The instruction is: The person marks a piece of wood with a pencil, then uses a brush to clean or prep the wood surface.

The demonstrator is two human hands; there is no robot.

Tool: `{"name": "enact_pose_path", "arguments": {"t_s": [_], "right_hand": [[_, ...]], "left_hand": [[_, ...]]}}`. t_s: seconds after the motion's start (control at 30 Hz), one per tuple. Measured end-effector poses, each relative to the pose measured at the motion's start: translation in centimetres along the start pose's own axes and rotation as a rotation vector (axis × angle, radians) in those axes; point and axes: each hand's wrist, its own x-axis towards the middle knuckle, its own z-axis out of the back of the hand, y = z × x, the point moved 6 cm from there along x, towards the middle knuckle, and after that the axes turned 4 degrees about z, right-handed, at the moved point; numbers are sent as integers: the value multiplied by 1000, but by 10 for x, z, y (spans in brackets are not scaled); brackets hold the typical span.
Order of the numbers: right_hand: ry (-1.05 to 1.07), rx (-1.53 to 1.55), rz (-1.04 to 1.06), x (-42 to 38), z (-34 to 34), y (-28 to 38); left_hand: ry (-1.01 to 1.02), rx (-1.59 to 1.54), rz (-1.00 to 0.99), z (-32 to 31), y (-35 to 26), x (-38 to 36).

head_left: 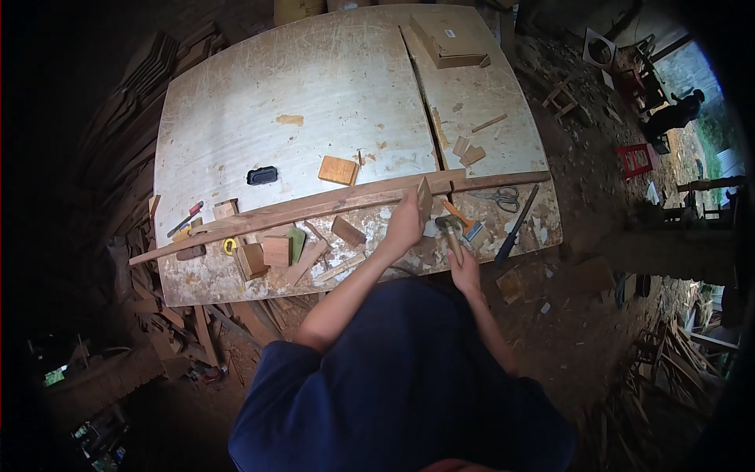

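My left hand point(405, 223) is closed around a small flat wooden block point(425, 198), which stands on edge by the long wooden strip point(314, 201). Close by, my right hand point(465, 272) grips a wooden-handled tool point(454, 245) with a dark head; it resembles a hammer, but the head is too small to make out. Just beyond that head lie an orange-handled tool point(454, 211) and a paintbrush point(473, 231). Scissors point(505, 198) and a long dark tool, perhaps a file point(517, 228), rest to the right.
Wood blocks point(277, 250) and a yellow tape roll point(230, 245) lie at the table's near left. Farther back are a black tray point(262, 175), a tan block point(338, 170) and a cardboard box point(448, 41). A gap point(425, 94) splits the tabletop point(314, 86). Another person point(676, 114) is far right.
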Motion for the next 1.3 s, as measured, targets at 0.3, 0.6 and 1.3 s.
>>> {"name": "enact_pose_path", "arguments": {"t_s": [0.3,0.6,1.3], "right_hand": [[-57,90,91,0,25,56],[-123,92,174,3,31,79],[-223,235,256,-12,27,84]], "left_hand": [[86,-5,122,6,-3,1],[19,57,12,19,-5,-13],[75,-18,78,26,13,-9]]}}
